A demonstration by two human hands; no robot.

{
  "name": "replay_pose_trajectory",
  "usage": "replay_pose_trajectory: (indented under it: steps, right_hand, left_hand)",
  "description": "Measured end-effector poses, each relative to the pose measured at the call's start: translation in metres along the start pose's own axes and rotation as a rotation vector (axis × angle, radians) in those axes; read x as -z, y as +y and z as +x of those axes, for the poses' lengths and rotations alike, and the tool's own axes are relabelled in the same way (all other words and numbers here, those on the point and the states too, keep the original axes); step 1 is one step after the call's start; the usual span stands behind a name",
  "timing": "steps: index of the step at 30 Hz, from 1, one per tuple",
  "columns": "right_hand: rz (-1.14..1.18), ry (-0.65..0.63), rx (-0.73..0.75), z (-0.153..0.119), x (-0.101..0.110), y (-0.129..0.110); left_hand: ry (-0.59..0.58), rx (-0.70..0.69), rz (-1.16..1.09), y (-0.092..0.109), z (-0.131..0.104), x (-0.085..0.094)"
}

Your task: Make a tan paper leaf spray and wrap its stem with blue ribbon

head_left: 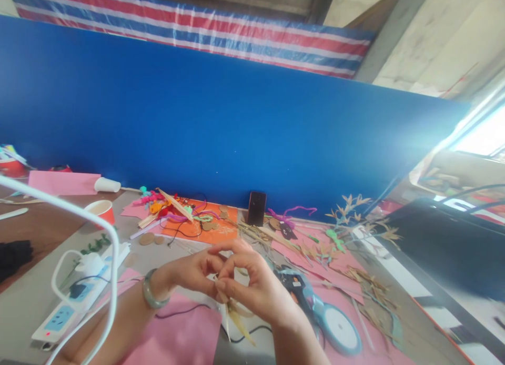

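Note:
My left hand (195,270), with a pale bangle (154,290) at its wrist, meets my right hand (252,281) above the front of the table. Fingertips of both hands are pinched together on a dried yellowish leaf (240,323), which hangs down below them in thin strips. Its upper end is hidden between the fingers. Under the left forearm lies a pink paper sheet (177,331). Close to the right wrist are a black tool, perhaps a glue gun (295,287), and a roll of light blue ribbon (338,328).
A white cable (115,281) arches in front at left, over a power strip (67,315). A paper cup (103,212) stands behind. A phone (256,208) leans on the blue partition (197,123). Dried stems (379,286) and craft bits on orange paper (181,229) cover the table.

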State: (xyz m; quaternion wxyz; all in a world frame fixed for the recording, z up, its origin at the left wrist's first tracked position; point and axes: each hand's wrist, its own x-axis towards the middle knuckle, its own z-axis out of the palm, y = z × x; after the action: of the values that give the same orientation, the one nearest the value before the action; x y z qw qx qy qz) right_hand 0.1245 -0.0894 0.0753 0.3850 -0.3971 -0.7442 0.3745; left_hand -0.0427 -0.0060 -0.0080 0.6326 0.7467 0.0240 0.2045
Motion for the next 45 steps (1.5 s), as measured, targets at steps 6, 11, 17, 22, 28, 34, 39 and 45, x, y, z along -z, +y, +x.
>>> replay_pose_trajectory:
  steps: [6,11,17,22,28,34,39,45]
  right_hand:
    - [0.087,0.157,0.032,-0.001,0.009,0.008]
    - [0.046,0.134,0.058,-0.006,0.018,0.007]
    - [0.026,0.041,0.015,-0.007,0.011,0.005]
    - [-0.035,0.099,-0.021,-0.002,0.001,0.005]
    - [-0.010,0.210,-0.041,0.002,0.002,0.010]
    - [0.080,0.247,0.019,-0.002,0.012,0.012]
    - [0.071,0.216,0.019,-0.006,0.009,0.008]
    - [0.050,0.223,0.000,-0.004,0.003,0.011]
  left_hand:
    - [0.034,-0.082,-0.029,0.017,0.002,0.005]
    - [0.108,-0.117,-0.079,0.027,0.001,0.009]
    - [0.053,-0.107,-0.090,0.028,0.004,0.005]
    - [0.088,-0.081,-0.030,0.030,0.006,-0.001]
    - [0.146,-0.091,-0.049,0.030,0.004,0.002]
    - [0.267,-0.189,-0.145,0.032,-0.001,0.008]
    - [0.312,-0.172,-0.155,0.033,0.000,0.007]
    - [0.256,-0.177,-0.126,0.024,0.004,0.003]
